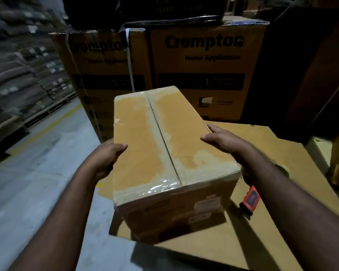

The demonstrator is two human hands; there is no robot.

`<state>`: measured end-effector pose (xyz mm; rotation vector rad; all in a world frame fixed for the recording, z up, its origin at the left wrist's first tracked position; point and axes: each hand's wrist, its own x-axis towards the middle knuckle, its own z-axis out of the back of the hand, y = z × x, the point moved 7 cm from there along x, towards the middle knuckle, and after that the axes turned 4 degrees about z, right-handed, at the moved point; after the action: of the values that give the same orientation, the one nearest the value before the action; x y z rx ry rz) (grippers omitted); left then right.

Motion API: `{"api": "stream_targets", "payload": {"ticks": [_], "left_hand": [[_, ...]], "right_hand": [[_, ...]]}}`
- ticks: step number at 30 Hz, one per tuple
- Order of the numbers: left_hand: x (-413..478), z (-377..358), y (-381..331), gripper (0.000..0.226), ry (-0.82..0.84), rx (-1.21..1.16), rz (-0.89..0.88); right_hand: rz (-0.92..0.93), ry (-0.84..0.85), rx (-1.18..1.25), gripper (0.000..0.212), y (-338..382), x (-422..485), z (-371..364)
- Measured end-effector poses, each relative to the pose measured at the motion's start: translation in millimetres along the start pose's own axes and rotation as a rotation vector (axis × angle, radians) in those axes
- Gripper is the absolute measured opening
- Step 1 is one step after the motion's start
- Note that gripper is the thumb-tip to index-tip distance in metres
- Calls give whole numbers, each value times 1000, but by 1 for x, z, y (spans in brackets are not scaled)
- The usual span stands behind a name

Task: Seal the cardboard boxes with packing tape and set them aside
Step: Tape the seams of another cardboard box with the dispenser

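Observation:
A brown cardboard box with clear tape along its centre seam and edges is held in front of me, above a large flat cardboard surface. My left hand grips its left side, thumb over the top edge. My right hand grips its right side, thumb on top. A red-handled tape dispenser lies on the flat cardboard under my right forearm, and part of its tape roll shows beyond the arm.
Two tall printed cartons stand stacked behind the box, with dark cartons on top. Shelving with stacked sacks runs along the left on pallets. A grey concrete floor with a yellow line lies lower left. More cartons stand at the right edge.

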<state>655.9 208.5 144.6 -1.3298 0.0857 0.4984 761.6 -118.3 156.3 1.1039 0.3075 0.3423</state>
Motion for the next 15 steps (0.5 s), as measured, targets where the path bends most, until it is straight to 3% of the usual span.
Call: {"api": "stream_targets", "payload": {"ticks": [2, 4, 8, 15], "left_hand": [[-6, 5, -8, 8, -67, 131, 0], [-22, 1, -25, 33, -146, 263, -22], [-67, -10, -53, 65, -209, 402, -153], [-103, 2, -96, 63, -207, 579, -343]], "right_hand": [[-33, 59, -54, 59, 7, -1, -4], [-43, 73, -193, 67, 18, -9, -9], [59, -110, -400, 63, 41, -42, -13], [95, -392, -527, 62, 89, -121, 1]]}}
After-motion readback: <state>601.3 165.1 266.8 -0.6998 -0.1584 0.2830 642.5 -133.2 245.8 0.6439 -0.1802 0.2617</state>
